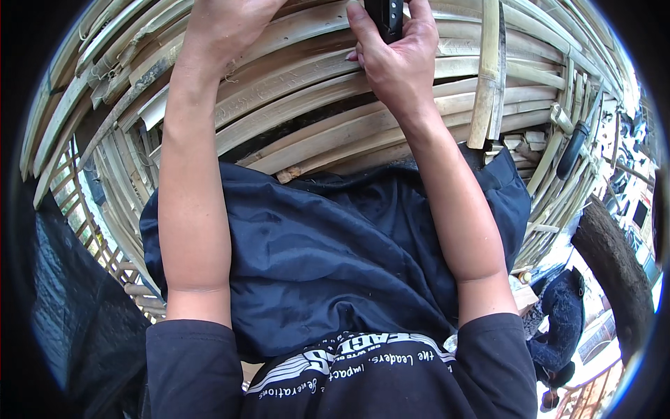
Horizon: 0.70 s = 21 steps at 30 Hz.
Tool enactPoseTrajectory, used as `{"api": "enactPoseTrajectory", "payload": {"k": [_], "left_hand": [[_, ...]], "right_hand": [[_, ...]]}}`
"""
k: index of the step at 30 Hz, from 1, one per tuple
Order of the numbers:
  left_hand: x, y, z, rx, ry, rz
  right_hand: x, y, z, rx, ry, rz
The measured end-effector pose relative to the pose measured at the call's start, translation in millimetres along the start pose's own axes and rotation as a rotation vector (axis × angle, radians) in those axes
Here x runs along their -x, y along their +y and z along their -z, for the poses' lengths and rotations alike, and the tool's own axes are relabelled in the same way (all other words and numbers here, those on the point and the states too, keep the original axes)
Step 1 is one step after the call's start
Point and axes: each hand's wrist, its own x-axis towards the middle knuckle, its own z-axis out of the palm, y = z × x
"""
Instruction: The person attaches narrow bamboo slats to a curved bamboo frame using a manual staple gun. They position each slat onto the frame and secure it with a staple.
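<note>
Black and partly cut off by the upper edge of the view, a narrow object (386,21) with pale spots along its side sits in a person's right grip (401,66), thumb and fingers closed around it. The left grip (230,21) reaches to the same edge, above the strips, its fingers out of sight; whether it holds anything cannot be told.

Pale split-bamboo strips (289,112) spread in stacked rows beneath both forearms. One long bamboo piece (485,77) lies across the rows just to the right of the right grip, its lower end near the forearm and across any sideways path. Farther right, a tool's black handle (572,150) rests among the bamboo.

Dark blue cloth (335,237) drapes between the worker's arms, just below the strips. At left, a slatted lattice (87,206) stands beside a dark sheet (77,293). A thick brown log (618,272) slants along the right side, well apart from the hands.
</note>
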Motion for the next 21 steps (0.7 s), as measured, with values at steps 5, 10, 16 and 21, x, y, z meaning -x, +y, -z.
{"api": "enactPoseTrajectory", "payload": {"k": [5, 10, 16, 21], "left_hand": [[6, -4, -3, -0.113, 0.053, -0.149], [5, -1, -3, -0.128, 0.050, -0.161], [14, 1, -10, -0.168, 0.063, -0.210], [8, -6, -6, -0.191, 0.074, -0.205]], "right_hand": [[-2, 3, 1, 0.089, 0.042, 0.058], [-3, 8, 2, 0.180, 0.114, 0.169], [2, 9, 5, 0.112, 0.065, 0.097], [1, 14, 3, 0.162, 0.101, 0.154]]}}
